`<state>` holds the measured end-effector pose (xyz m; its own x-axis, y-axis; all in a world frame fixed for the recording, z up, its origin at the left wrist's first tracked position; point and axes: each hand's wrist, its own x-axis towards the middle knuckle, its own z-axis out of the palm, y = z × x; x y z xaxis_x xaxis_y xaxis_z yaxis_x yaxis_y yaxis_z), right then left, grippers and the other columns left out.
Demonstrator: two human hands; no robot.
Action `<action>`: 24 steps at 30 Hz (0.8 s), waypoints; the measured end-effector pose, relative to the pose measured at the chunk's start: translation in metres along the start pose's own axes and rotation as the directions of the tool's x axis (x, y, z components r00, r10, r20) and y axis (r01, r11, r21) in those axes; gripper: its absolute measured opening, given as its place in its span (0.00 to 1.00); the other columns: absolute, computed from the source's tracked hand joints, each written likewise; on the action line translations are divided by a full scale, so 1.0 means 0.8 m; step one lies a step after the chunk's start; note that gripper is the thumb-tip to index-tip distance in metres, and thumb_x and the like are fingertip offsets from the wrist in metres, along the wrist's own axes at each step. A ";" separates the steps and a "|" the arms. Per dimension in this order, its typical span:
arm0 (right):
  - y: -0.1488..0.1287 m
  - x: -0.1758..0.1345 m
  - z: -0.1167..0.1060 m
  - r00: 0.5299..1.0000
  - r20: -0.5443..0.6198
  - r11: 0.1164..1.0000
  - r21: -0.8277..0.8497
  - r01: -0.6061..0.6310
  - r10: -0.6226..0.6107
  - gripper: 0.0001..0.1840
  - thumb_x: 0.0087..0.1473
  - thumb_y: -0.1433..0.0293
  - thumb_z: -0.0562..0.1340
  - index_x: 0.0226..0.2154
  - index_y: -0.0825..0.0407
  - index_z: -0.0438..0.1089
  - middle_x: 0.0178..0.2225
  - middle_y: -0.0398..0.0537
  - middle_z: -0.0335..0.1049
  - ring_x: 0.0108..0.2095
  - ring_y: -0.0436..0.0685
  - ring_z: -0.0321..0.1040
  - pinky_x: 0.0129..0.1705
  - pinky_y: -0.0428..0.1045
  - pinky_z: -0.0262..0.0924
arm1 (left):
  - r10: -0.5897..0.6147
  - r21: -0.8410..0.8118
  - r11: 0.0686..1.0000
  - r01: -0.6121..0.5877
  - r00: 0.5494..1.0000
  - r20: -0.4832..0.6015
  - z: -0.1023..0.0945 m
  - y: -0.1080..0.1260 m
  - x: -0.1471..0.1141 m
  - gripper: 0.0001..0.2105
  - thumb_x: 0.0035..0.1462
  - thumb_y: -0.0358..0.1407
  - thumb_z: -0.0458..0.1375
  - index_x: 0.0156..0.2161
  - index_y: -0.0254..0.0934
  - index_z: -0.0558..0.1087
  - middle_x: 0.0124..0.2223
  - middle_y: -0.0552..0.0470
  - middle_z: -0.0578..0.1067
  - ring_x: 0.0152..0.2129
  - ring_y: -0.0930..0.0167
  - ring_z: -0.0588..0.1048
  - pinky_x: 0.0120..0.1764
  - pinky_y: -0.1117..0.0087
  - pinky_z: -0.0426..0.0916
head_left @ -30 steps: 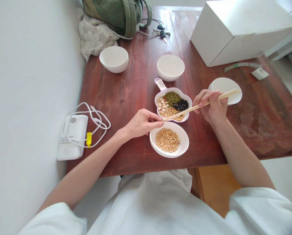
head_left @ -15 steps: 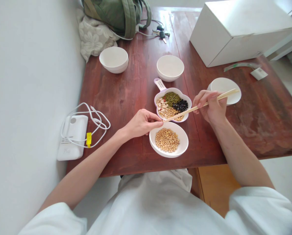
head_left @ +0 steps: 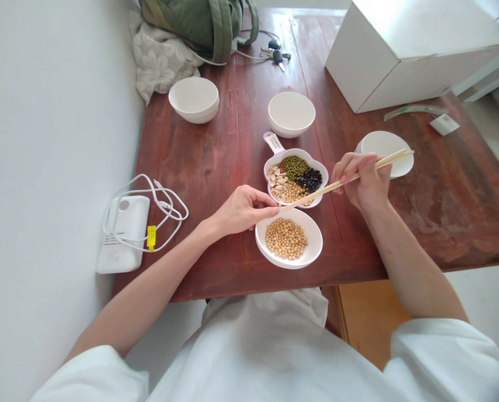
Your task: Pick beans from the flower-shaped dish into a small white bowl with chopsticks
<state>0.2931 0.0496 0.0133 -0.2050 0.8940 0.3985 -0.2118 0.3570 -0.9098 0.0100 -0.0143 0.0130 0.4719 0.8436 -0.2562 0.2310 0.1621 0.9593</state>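
My right hand (head_left: pixel 366 178) is closed around a pair of light wooden chopsticks (head_left: pixel 331 187), which slant down to the left over the divided dish. At their tips, the thumb and forefinger of my left hand (head_left: pixel 247 209) pinch the ends, just above the rim of a white bowl (head_left: pixel 315 245). Soybeans (head_left: pixel 286 239) lie heaped in that bowl. Behind it, the flower-shaped dish (head_left: pixel 267 162) with a short handle holds green beans (head_left: pixel 294 168), black beans (head_left: pixel 308 180), peanut pieces (head_left: pixel 277 180) and more soybeans, partly crossed by the chopsticks.
Two white bowls (head_left: pixel 194 100) (head_left: pixel 292 114) stand farther back, another white bowl (head_left: pixel 392 144) behind my right hand. A power bank (head_left: pixel 126 231) with a coiled cable is at left. Keys (head_left: pixel 277 56), a green bag (head_left: pixel 191 25) and a white box (head_left: pixel 383 61) sit at the back.
My right hand has shifted slightly right, and the chopsticks' rear ends reach a little farther right. My left hand stays pinched at the tips. The view has tilted very slightly.
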 end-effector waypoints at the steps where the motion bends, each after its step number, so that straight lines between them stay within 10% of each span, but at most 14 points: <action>1: 0.000 0.000 0.000 1.000 -0.006 1.000 0.002 0.004 -0.004 0.30 0.65 0.47 0.64 0.19 0.47 0.77 0.19 0.48 0.65 0.18 0.53 0.65 0.12 0.50 0.50 | -0.001 0.005 1.000 0.001 1.000 -0.003 0.000 0.000 0.000 0.15 0.58 0.43 0.67 0.39 0.31 0.86 0.23 0.52 0.75 0.16 0.79 0.64 0.19 0.77 0.53; 24: 0.003 0.002 -0.003 0.999 -0.045 1.000 0.002 0.004 -0.004 0.32 0.65 0.44 0.62 0.19 0.47 0.75 0.19 0.47 0.63 0.17 0.52 0.64 0.13 0.51 0.49 | 0.085 0.220 0.973 -0.073 0.995 -0.047 -0.006 0.013 -0.008 0.13 0.60 0.41 0.66 0.42 0.33 0.87 0.21 0.52 0.76 0.15 0.79 0.65 0.18 0.78 0.53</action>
<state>0.2949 0.0524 0.0118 -0.1612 0.9036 0.3969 -0.2143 0.3605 -0.9078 0.0053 -0.0155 0.0252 0.4490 0.8776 -0.1678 0.3776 -0.0161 0.9258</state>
